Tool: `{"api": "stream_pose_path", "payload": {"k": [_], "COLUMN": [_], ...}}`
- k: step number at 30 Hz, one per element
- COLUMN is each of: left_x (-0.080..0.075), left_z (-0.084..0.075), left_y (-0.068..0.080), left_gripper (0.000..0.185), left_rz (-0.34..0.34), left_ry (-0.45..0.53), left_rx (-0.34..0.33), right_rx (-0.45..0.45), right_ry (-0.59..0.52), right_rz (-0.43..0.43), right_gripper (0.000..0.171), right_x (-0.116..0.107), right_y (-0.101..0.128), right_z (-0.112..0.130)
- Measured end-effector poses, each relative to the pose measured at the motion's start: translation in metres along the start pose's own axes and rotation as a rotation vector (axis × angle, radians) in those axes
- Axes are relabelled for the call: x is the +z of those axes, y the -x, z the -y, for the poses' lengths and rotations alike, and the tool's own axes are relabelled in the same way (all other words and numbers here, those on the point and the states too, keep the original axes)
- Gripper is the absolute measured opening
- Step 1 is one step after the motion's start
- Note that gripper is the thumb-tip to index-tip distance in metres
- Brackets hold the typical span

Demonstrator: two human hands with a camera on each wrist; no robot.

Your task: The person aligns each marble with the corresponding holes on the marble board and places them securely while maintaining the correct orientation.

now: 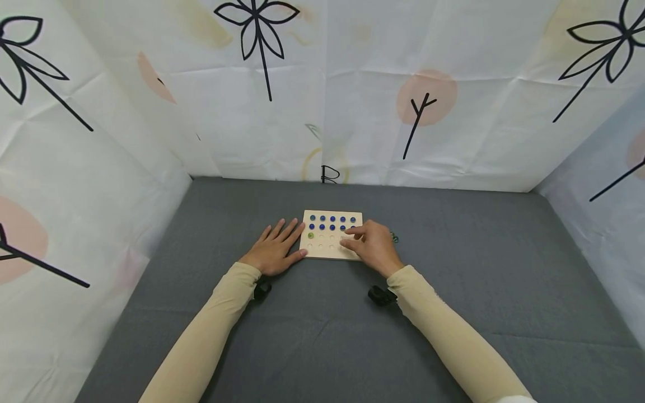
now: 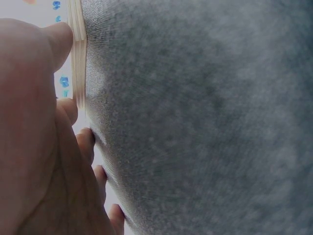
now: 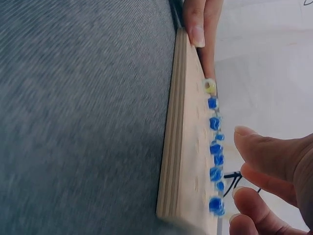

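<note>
Beige-sleeved left hand (image 1: 274,249) lies flat, steadying the square pale wooden pegboard (image 1: 330,252) mid-mat; right hand (image 1: 370,245), fingers loosely curled, holds nothing visible above empty holes, and may knock seated blue beads (image 1: 332,223) loose.

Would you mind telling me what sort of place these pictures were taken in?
Probably a makeshift recording booth rather than a home or workshop: patterned white sheets hang as walls on three sides, a grey cloth-covered surface fills the floor of it, and only a small wooden peg board lies there between both hands.
</note>
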State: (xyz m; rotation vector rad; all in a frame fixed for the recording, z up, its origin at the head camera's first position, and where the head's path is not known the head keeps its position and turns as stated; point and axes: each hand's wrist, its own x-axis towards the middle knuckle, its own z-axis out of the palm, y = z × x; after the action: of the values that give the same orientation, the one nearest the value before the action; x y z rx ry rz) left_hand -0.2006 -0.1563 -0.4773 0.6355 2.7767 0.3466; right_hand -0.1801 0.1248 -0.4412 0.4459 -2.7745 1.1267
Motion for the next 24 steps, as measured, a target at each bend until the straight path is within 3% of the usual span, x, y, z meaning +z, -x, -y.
{"api": "stream_pose_path", "payload": {"k": [24], "left_x": [-0.004], "left_z": [-0.005], "left_y": [0.004], "left_gripper": [0.075], "left_rz": [-0.004], "left_ry": [0.003], "left_rx": [0.005], "right_rx": [0.027], "right_ry": [0.022], "right_rz": [-0.057], "right_gripper": [0.03], "right_x": [-0.029], "right_y": [0.021], "right_z": [-0.024]}}
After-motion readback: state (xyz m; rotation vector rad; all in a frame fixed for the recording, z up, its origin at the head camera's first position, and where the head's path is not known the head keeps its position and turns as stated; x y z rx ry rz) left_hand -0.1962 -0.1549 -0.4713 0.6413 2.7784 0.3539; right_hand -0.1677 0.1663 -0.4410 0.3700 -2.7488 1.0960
